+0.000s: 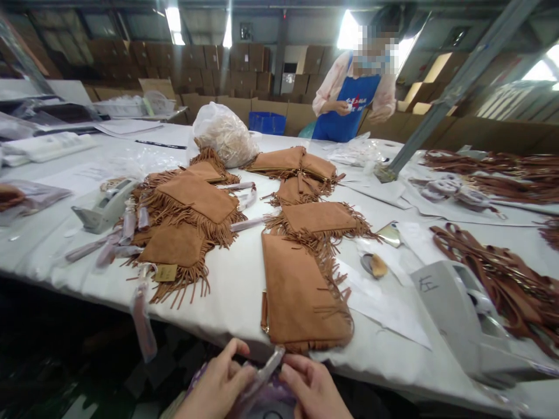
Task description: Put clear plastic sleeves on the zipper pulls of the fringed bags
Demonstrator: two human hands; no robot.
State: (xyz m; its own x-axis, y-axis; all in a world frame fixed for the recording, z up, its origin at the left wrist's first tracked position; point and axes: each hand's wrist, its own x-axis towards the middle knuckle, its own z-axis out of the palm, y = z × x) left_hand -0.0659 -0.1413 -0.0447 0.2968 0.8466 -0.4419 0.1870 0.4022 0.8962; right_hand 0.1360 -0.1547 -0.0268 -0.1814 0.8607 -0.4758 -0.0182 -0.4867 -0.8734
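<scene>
At the bottom of the view my left hand (217, 381) and my right hand (312, 387) both pinch a small clear plastic sleeve (264, 372) held below the table's near edge. The fingers of each hand are closed on it. Just beyond them a tan suede fringed bag (299, 291) lies flat on the white table (236, 285), its zipper side toward me. More tan fringed bags (187, 215) are piled to the left, and others (318, 218) lie behind the near one.
A tape dispenser (105, 206) stands at the left, a grey one (463, 308) at the right beside brown straps (502, 273). A filled plastic bag (225, 134) sits at the back. A person in a blue apron (349, 99) works across the table. Cardboard boxes line the far wall.
</scene>
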